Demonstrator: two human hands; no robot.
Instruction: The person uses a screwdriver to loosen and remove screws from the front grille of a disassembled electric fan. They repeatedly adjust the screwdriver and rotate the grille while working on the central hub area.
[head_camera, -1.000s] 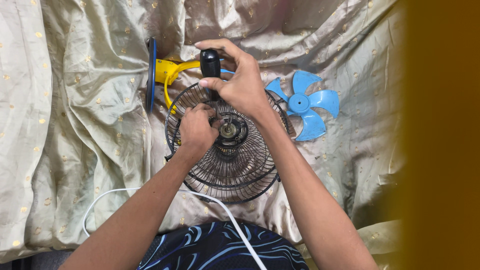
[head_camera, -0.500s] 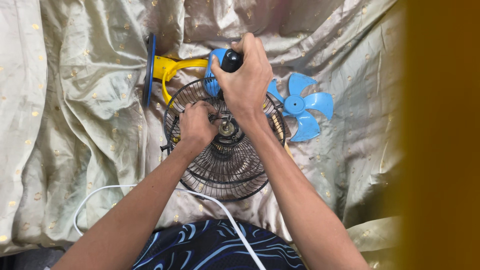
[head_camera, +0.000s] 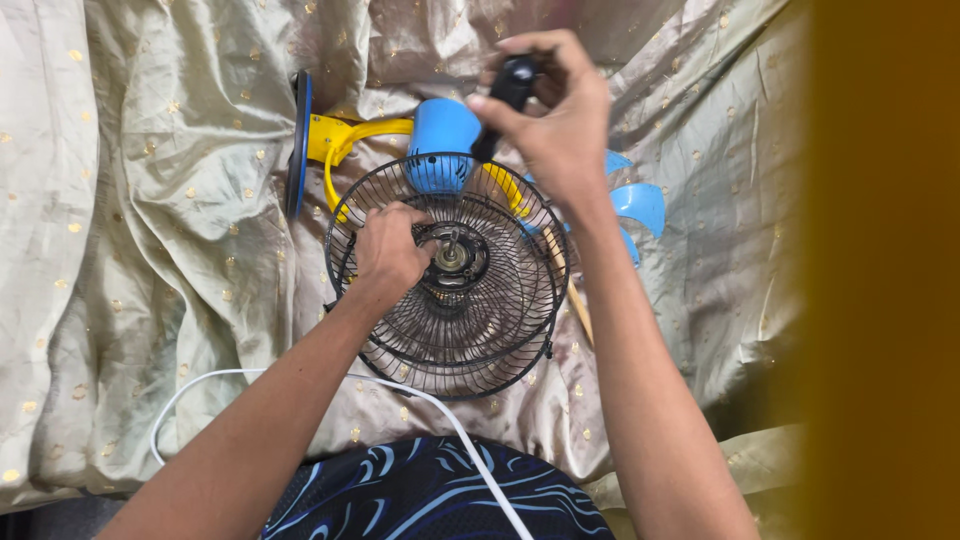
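A fan being worked on over a creased gold-dotted cloth (head_camera: 150, 250).

Toward the cloth's far edge, the yellow stand (head_camera: 345, 140) is lying on its side. The black wire guard (head_camera: 480, 300) at the cloth's middle is being pressed by the left hand (head_camera: 388, 252), fingers curled beside the motor hub (head_camera: 452, 256). A black-handled screwdriver (head_camera: 508, 88) is being gripped by the raised right hand (head_camera: 555, 120), partly covering the loose blue blade (head_camera: 638, 205).
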